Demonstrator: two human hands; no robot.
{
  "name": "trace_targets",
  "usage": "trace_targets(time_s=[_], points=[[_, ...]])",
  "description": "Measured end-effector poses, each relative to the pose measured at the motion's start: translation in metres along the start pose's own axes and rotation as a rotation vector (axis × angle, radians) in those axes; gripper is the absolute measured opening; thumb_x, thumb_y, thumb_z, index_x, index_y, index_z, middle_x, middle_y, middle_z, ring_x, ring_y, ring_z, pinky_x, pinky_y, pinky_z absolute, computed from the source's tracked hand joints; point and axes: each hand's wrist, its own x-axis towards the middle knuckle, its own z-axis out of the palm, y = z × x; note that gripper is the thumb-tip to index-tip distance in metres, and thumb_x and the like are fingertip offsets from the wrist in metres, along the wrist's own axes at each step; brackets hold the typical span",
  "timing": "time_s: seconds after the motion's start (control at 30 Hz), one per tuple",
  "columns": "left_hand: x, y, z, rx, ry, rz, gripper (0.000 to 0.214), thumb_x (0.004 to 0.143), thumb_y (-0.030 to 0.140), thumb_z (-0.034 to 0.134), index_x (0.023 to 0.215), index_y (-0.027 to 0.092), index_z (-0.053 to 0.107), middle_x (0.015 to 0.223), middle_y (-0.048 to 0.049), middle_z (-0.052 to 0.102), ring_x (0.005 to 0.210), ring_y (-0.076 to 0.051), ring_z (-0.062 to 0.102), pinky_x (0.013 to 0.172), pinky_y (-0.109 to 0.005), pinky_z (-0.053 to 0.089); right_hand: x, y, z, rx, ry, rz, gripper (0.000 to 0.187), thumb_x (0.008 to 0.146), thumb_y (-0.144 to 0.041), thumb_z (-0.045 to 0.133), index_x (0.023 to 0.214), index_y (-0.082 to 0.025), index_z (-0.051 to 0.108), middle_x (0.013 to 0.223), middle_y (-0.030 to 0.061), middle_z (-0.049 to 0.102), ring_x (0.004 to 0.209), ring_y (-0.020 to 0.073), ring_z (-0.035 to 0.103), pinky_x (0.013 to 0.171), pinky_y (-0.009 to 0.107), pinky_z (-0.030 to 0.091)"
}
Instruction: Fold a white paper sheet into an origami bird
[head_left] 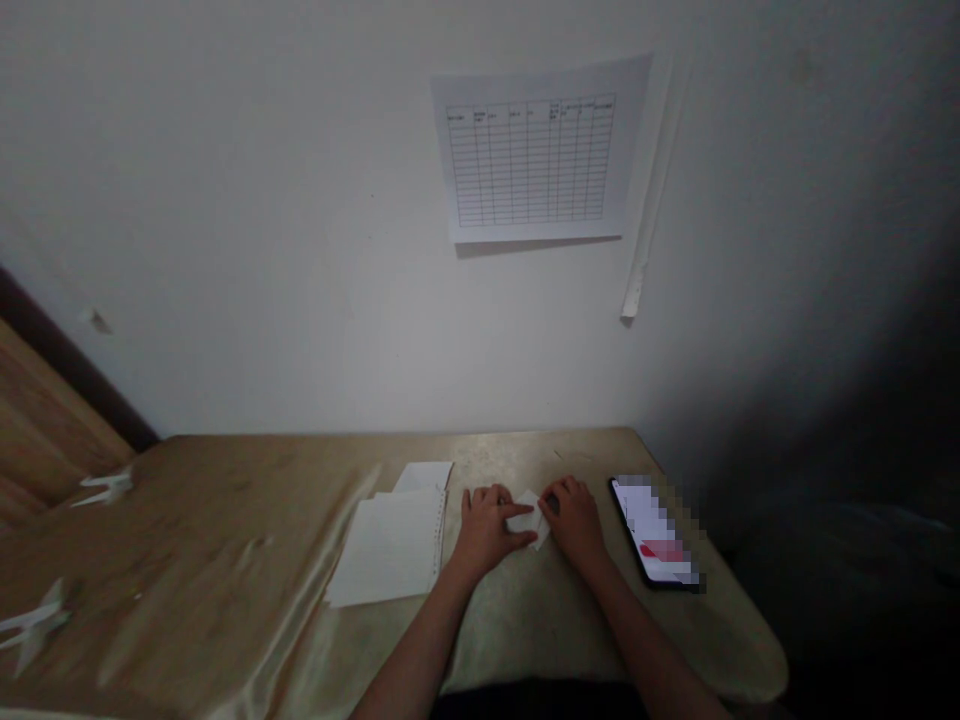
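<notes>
A small piece of folded white paper (523,522) lies on the cloth-covered table, between my two hands. My left hand (487,525) reaches over it from the left, index finger and thumb stretched out and apart, both touching the paper; its other fingers are bent. At the paper's right edge, my right hand (574,515) pinches with thumb and forefinger. Parts of the paper are hidden under the fingers. Just left of my left hand lies a stack of white paper sheets (394,550), with a torn, perforated right edge.
A phone (652,535) with a lit screen lies right of my right hand. Two folded white paper shapes (109,485) are on the left side of the table (202,540). A printed table sheet (536,160) hangs on the wall behind. Wooden panelling (52,420) stands far left.
</notes>
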Motion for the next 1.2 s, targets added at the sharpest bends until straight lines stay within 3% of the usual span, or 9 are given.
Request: trace_targets(time_s=[0.27, 0.57, 0.7, 1.2], points=[[-0.0017, 0.0006, -0.0013, 0.006, 0.015, 0.033, 0.043, 0.073, 0.053, 0.079, 0.114, 0.047, 0.07, 0.117, -0.0011, 0.059, 0.118, -0.03, 0.046, 0.113, -0.057, 0.018, -0.0006, 0.0002, 0.0007, -0.002, 0.007, -0.003, 0.015, 0.093, -0.027, 0.054, 0.093, -0.024, 0.069, 0.102, 0.0073, 0.064, 0.104, 0.0225, 0.054, 0.089, 0.032, 0.038], [-0.0021, -0.0027, -0.0001, -0.022, 0.04, 0.044, 0.035, 0.078, 0.05, 0.075, 0.113, 0.048, 0.071, 0.139, 0.0008, 0.053, 0.132, -0.031, 0.037, 0.116, -0.055, 0.018, 0.002, 0.0003, 0.0016, -0.035, -0.012, -0.009, 0.014, 0.093, -0.025, 0.054, 0.091, -0.023, 0.068, 0.104, 0.0073, 0.063, 0.104, 0.0231, 0.053, 0.088, 0.033, 0.038], [-0.0016, -0.0032, 0.0005, -0.02, 0.056, 0.044, 0.026, 0.085, 0.044, 0.069, 0.111, 0.048, 0.072, 0.141, 0.0013, 0.052, 0.133, -0.03, 0.037, 0.116, -0.056, 0.018, 0.0015, 0.0028, 0.0018, -0.026, -0.012, -0.038, 0.014, 0.092, -0.027, 0.055, 0.091, -0.022, 0.068, 0.104, 0.0077, 0.063, 0.105, 0.023, 0.053, 0.09, 0.034, 0.038], [-0.0007, -0.0031, -0.0013, -0.011, 0.016, 0.001, 0.03, 0.085, 0.04, 0.071, 0.113, 0.051, 0.07, 0.144, -0.0007, 0.049, 0.137, -0.034, 0.035, 0.116, -0.061, 0.02, -0.003, 0.0089, -0.0038, 0.066, -0.052, -0.095, 0.018, 0.086, -0.034, 0.063, 0.099, -0.022, 0.066, 0.108, 0.0082, 0.061, 0.106, 0.0246, 0.053, 0.095, 0.036, 0.039]])
